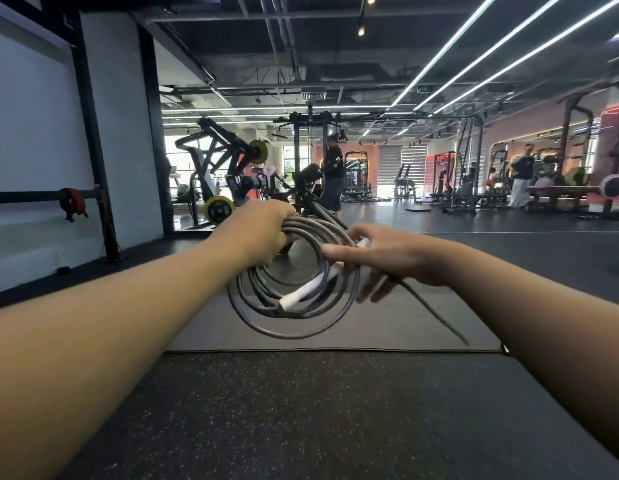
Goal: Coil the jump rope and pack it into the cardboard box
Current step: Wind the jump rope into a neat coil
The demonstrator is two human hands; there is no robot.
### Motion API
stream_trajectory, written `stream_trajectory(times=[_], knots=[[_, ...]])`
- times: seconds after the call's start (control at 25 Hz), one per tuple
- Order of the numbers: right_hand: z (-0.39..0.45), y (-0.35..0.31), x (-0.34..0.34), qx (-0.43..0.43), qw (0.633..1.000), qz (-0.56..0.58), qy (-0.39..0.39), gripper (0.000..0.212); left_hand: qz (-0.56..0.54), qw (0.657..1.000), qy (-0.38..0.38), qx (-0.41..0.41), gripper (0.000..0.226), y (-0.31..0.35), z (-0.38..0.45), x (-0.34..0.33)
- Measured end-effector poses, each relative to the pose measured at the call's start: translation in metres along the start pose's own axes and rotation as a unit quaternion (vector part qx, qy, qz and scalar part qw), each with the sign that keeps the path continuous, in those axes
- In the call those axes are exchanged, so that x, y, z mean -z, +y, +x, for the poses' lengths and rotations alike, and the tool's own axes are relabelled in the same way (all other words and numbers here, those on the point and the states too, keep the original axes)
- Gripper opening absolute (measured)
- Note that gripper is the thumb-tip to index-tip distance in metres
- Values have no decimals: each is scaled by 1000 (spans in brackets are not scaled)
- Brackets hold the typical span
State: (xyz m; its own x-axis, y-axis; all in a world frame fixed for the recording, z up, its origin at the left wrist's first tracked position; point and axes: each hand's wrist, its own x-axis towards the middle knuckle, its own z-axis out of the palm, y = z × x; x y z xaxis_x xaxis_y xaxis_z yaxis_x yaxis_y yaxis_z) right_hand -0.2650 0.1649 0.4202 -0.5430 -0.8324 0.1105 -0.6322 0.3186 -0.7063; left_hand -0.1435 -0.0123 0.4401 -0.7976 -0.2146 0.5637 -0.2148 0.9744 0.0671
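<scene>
Above the mat [387, 327], left fingers [266, 223] clench the dark coiled jump rope [294, 289]; right fingers [339, 252] seemingly pinch it.

The scene is evenly and fairly brightly lit. Long white LED strip lights [508, 46] run across the dark ceiling from the upper right toward the middle of the frame, and two small warm spotlights [366, 13] glow near the top centre. Daylight floods through the tall windows [183, 157] at mid left and washes them out to near white. The glossy dark floor [474, 220] in the distance carries pale reflections. Wide-angle distortion bends the black wall posts [93, 133] at the left edge and stretches both forearms toward the lower corners. The right hand [387, 261] and its fingers show motion blur; distant gym machines look soft.
</scene>
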Motion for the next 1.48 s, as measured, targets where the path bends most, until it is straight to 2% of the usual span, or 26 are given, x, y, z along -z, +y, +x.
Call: stream_trajectory(times=[0.08,0.12,0.2,0.28,0.32,0.4,0.44,0.56,0.64,0.68,0.72,0.8,0.88,0.96,1.04,1.08,1.12,1.2,1.28,1.32,1.36,1.4,1.44,1.48], knots=[[-10,15,-2,-41,995,55,-74,51,-59,997,21,54,12,-9,-3,0],[-10,23,-3,-35,993,86,-73,49,-83,992,27,86,11,-13,-4,0],[-3,31,-1,-11,983,184,-10,47,-123,980,30,151,12,-18,-7,-3],[0,29,0,8,948,314,44,43,-204,949,49,237,13,-14,-12,-14],[1,26,-1,22,931,360,52,43,-285,912,68,287,13,-8,-14,-23],[3,16,-12,36,922,381,55,46,-458,790,124,388,11,11,-17,-37],[5,12,-19,38,925,373,59,48,-510,729,156,429,11,21,-17,-42],[16,5,-37,66,924,361,109,63,-583,606,215,497,14,43,-12,-46],[21,3,-44,75,904,388,164,72,-633,531,238,511,18,49,-9,-44],[23,3,-48,73,892,405,188,75,-648,505,252,512,18,51,-8,-45],[25,1,-53,75,880,423,202,72,-649,498,266,510,18,51,-7,-46],[28,0,-62,82,858,467,197,46,-646,488,289,510,21,52,-10,-50],[28,1,-64,69,845,509,148,31,-663,454,300,514,23,48,-14,-58],[25,2,-64,69,855,510,62,34,-676,414,303,528,24,44,-19,-62],[24,2,-70,78,866,494,18,31,-686,390,295,540,22,45,-22,-60],[25,0,-74,78,859,505,25,28,-691,387,288,538,22,48,-24,-56],[27,-1,-77,78,847,524,48,24,-694,402,272,532,23,49,-26,-56],[32,-5,-83,86,834,539,87,14,-682,464,219,522,23,47,-33,-58],[33,-13,-86,74,847,519,90,9,-639,528,172,532,16,39,-39,-61],[33,-17,-86,60,856,505,95,11,-611,557,167,537,19,32,-41,-61],[34,-22,-87,46,864,491,101,14,-570,593,187,538,41,23,-43,-61],[35,-27,-88,32,873,474,105,16,-502,650,218,526,72,15,-48,-55],[37,-31,-88,15,884,456,103,16,-399,736,248,487,100,5,-51,-50],[39,-36,-88,0,895,436,97,16,-261,833,271,406,116,-3,-55,-44]])
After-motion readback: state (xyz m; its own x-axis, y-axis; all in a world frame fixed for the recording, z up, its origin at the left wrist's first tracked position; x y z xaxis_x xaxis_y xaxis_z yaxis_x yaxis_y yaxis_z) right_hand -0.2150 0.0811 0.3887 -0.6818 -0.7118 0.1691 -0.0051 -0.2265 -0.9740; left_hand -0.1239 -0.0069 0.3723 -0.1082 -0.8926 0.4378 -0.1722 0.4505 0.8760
